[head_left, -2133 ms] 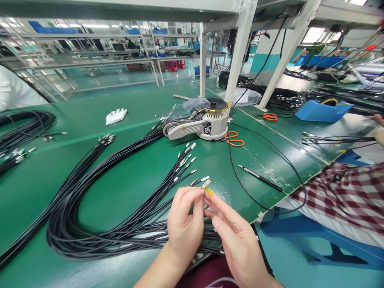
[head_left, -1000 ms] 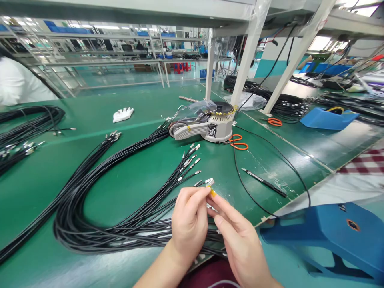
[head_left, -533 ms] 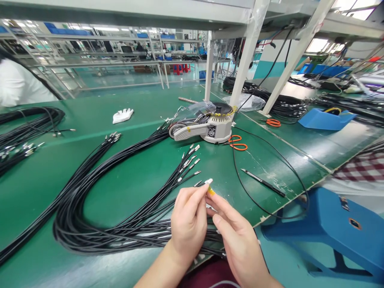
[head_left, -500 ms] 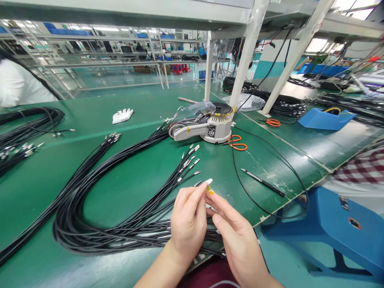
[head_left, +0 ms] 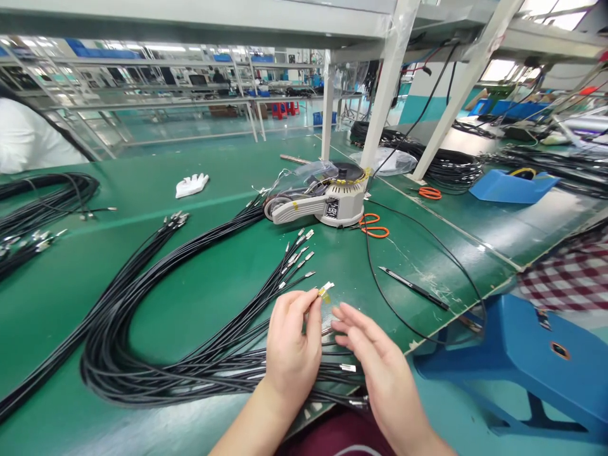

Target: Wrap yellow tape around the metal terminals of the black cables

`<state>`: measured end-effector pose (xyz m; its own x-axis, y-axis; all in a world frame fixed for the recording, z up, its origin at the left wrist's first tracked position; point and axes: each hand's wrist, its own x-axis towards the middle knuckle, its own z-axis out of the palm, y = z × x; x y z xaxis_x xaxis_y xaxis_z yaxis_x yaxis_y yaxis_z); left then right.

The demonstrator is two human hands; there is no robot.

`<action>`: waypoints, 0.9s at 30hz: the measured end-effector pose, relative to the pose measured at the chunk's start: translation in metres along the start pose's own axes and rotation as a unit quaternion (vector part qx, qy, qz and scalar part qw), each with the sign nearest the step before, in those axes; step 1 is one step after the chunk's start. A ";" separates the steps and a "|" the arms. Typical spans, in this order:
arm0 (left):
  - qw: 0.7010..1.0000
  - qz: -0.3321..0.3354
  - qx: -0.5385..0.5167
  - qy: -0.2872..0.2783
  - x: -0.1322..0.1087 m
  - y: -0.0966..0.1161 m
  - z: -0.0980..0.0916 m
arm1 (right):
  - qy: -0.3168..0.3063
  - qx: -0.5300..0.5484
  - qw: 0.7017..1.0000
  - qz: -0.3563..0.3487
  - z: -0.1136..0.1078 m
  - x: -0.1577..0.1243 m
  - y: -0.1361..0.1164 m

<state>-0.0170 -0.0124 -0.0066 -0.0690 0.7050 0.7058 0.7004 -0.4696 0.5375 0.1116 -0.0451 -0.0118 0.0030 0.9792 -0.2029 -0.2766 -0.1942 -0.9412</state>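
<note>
My left hand (head_left: 293,335) pinches the end of a cable between thumb and forefinger. Out of that pinch sticks a silvery connector (head_left: 329,287), with a small piece of yellow tape (head_left: 325,295) on it, one end of the tape hanging loose. My right hand (head_left: 370,345) is just to the right, fingers slightly apart, touching neither tape nor connector. Under and beside both hands runs a bundle of black cables (head_left: 156,373), bent in a wide loop on the green table. Several metal-tipped cable ends (head_left: 297,256) fan out beyond my left hand.
A tape dispenser (head_left: 327,199) stands behind the cable ends, with orange-handled scissors (head_left: 374,226) beside it. A craft knife (head_left: 413,287) lies to the right, inside a loose black cord (head_left: 456,253). A white glove (head_left: 192,185) is at the back left. A blue stool (head_left: 517,354) stands by the table edge.
My right hand has let go of the yellow tape and drawn away to the right, its fingers parting. The left hand keeps its pinch, and the taped connector now shows more.
</note>
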 end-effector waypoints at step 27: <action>0.951 -0.243 -0.147 -0.125 0.010 0.009 -0.009 | 0.019 -0.171 0.976 -0.136 0.012 0.024 -0.024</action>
<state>-0.0174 -0.0145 0.0092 -0.1371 0.9639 0.2284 0.3982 -0.1575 0.9037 0.1067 -0.0158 0.0096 0.0684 0.9957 0.0629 0.0769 0.0576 -0.9954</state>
